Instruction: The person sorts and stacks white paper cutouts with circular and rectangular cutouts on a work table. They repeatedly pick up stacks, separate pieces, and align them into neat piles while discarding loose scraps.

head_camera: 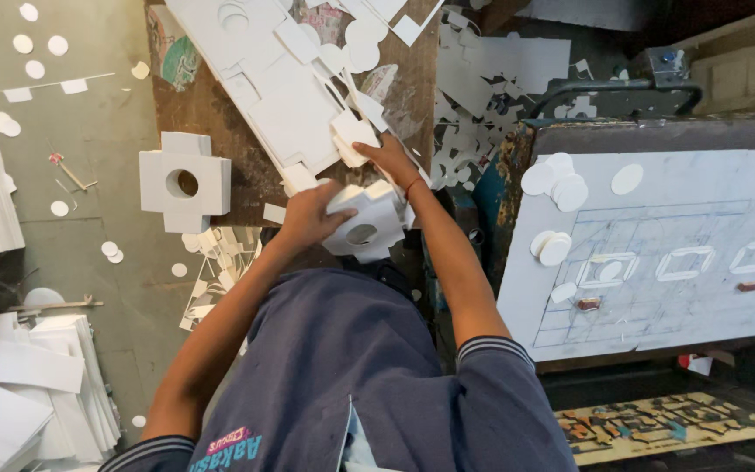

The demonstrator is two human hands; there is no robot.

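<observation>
Worn wooden workbench (211, 114), littered with white die-cut card. At centre, stack of cross-shaped white blanks (364, 225) with round centre hole, clasped by left hand (308, 217), fingers curled shut. At twelve o'clock, right hand (388, 157) pinching loose card pieces (351, 135). At nine o'clock, matching finished stack (184, 182).

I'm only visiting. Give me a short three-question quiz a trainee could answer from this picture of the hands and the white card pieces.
1. True or false: the left hand holds a stack of cross-shaped cards with a round hole.
2. What does the right hand touch? A) the loose discs B) cut pieces on the card sheets C) the floor
3. Fill in: a second stack of the same shape lies on the brown ____, apart from both hands.

Key: 1 true; 2 B; 3 table.
</observation>
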